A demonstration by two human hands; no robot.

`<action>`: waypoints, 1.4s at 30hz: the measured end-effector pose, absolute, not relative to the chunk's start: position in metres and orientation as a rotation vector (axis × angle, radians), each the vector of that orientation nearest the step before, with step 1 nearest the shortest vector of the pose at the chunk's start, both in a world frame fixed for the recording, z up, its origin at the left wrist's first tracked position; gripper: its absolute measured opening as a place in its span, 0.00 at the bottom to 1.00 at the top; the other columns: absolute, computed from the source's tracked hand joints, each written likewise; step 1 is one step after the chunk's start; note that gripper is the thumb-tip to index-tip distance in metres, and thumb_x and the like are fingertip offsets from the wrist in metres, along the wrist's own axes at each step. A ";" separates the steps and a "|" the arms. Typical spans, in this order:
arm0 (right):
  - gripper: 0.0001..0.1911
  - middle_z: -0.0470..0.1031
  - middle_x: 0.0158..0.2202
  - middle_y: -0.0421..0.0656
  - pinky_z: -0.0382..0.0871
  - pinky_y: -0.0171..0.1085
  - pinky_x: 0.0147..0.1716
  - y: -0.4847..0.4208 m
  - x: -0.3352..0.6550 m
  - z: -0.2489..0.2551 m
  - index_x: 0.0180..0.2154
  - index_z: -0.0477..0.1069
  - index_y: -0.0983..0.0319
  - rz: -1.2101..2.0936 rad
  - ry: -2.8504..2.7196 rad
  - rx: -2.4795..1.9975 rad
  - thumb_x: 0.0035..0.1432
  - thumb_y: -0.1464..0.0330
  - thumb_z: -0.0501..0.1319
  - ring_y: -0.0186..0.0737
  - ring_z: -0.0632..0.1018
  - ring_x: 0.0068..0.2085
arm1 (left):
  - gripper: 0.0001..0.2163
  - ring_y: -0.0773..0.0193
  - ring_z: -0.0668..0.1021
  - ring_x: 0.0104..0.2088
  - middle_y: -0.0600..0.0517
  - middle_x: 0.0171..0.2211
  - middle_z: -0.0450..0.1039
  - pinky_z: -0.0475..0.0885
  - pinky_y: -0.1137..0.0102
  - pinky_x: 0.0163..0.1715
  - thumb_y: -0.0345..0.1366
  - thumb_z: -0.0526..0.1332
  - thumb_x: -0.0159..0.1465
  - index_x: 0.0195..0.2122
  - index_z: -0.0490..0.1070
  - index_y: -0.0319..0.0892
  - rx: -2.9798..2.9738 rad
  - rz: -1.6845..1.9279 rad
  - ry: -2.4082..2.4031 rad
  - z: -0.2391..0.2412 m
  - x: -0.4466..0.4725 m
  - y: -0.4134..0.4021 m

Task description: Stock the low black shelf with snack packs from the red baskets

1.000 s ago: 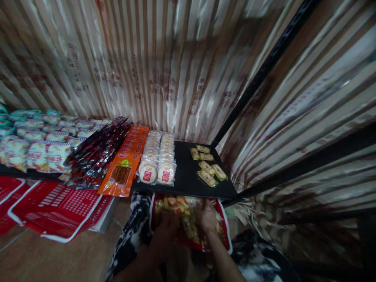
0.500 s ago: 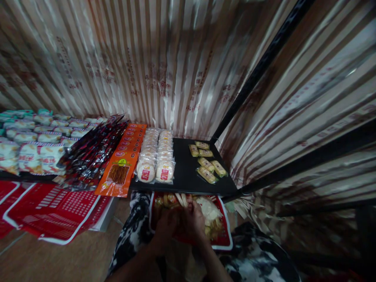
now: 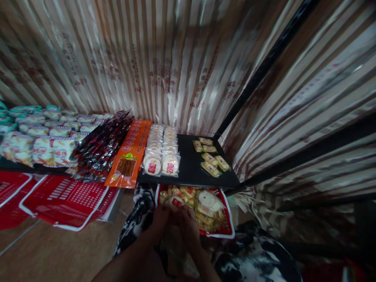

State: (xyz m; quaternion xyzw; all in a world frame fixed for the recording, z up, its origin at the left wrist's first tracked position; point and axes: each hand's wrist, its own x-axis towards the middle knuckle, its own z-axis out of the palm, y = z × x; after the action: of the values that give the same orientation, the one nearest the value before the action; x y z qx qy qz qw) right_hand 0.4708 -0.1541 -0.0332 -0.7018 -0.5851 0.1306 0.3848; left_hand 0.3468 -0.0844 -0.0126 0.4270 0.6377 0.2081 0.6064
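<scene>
Over the near side of a red shopping basket, my left hand and my right hand are close together. Both are closed on a packet of round white rice crackers with a red label, its lower part hidden by the fingers. In the basket lie more white cracker packets and several yellow snack packets. On the black shelf just beyond stand two rows of the same rice cracker packets. Small yellow packets lie farther right on it.
Left along the shelf are an orange snack strip, a pile of dark shiny packets and white snack bags. Below hangs or stands another red basket. Black shelf posts slant up at the right, before striped sheeting.
Both hands have turned the cracker packet from edge-on to its labelled face. The view has shifted, so the shelf and its goods appear slightly higher and farther right.
</scene>
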 end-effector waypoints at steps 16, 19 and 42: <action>0.23 0.76 0.37 0.48 0.73 0.42 0.36 -0.160 0.463 0.013 0.38 0.68 0.61 0.758 -0.572 -1.811 0.49 0.50 0.57 0.45 0.77 0.37 | 0.17 0.57 0.77 0.35 0.47 0.31 0.77 0.72 0.65 0.38 0.49 0.57 0.52 0.29 0.72 0.38 0.881 0.830 1.114 0.024 0.333 -0.102; 0.24 0.78 0.35 0.46 0.74 0.42 0.34 -0.161 0.452 0.031 0.37 0.68 0.61 1.062 -0.396 -1.578 0.47 0.49 0.59 0.45 0.79 0.36 | 0.18 0.57 0.77 0.35 0.47 0.31 0.76 0.71 0.65 0.38 0.51 0.59 0.51 0.29 0.72 0.39 0.864 0.875 1.057 0.028 0.335 -0.113; 0.24 0.75 0.30 0.38 0.72 0.36 0.30 -0.073 0.462 0.107 0.41 0.64 0.58 1.021 -0.932 -1.369 0.40 0.62 0.65 0.38 0.77 0.30 | 0.21 0.54 0.55 0.62 0.45 0.64 0.44 0.60 0.58 0.57 0.30 0.47 0.63 0.58 0.60 0.45 2.116 0.981 1.314 0.067 0.321 -0.086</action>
State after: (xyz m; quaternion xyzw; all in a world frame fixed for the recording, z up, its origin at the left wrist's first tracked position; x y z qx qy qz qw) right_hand 0.4615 -0.0730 0.1073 -0.5814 -0.3960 0.4337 0.5630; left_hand 0.3213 -0.0862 0.0668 0.7694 0.4776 0.3564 0.2302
